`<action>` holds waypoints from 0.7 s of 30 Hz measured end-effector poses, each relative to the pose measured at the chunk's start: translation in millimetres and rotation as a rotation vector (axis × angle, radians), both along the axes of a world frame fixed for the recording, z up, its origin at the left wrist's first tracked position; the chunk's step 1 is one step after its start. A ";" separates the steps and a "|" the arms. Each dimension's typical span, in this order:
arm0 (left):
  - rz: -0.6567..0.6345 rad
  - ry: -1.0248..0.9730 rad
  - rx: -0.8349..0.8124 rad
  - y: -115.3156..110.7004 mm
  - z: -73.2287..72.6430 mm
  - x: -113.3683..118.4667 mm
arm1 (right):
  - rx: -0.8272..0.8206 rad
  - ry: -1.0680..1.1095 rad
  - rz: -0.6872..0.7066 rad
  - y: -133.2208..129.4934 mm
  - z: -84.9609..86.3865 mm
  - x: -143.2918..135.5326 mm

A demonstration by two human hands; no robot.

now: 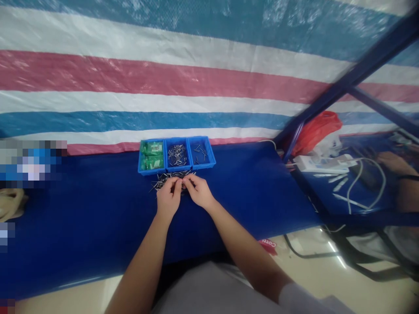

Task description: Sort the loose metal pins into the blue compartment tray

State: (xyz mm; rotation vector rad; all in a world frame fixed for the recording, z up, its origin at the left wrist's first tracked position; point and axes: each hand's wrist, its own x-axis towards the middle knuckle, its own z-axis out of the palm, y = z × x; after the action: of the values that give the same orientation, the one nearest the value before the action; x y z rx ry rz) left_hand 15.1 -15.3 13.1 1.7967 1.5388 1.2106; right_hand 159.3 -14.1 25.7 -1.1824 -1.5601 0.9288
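My left hand (169, 198) and my right hand (198, 190) meet at the fingertips over a loose pile of thin dark metal pieces (163, 179) on the blue table. Both hands are pinched closed; whatever lies between the fingers is too small to make out. Just beyond the pile, three blue bins stand side by side. Green packets (152, 155) fill the left bin (140, 167), many small metal pieces (177, 155) lie in the middle bin (178, 168), and a few are in the right bin (209, 164).
A blue metal frame (330, 89) rises at the right. Beyond it are a red plastic bag (317, 131), a white power strip (322, 164), cables and another person's hand (393, 162). A striped sheet (196, 83) hangs behind the blue table (98, 218).
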 end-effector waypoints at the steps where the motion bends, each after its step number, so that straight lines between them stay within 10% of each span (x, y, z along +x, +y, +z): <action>1: 0.002 0.014 -0.003 0.0 -0.2 -0.2 | -0.004 -0.011 0.005 -0.2 0.6 0.2; 21: 0.046 -0.039 -0.013 1.5 -3.2 -0.7 | 0.067 0.057 -0.099 5.6 -10.8 -1.3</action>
State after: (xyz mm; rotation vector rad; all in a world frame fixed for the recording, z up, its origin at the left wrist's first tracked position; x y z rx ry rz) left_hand 14.4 -13.8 9.9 1.7280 1.5697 1.2471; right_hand 158.0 -8.6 14.9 -1.1661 -1.4627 0.8322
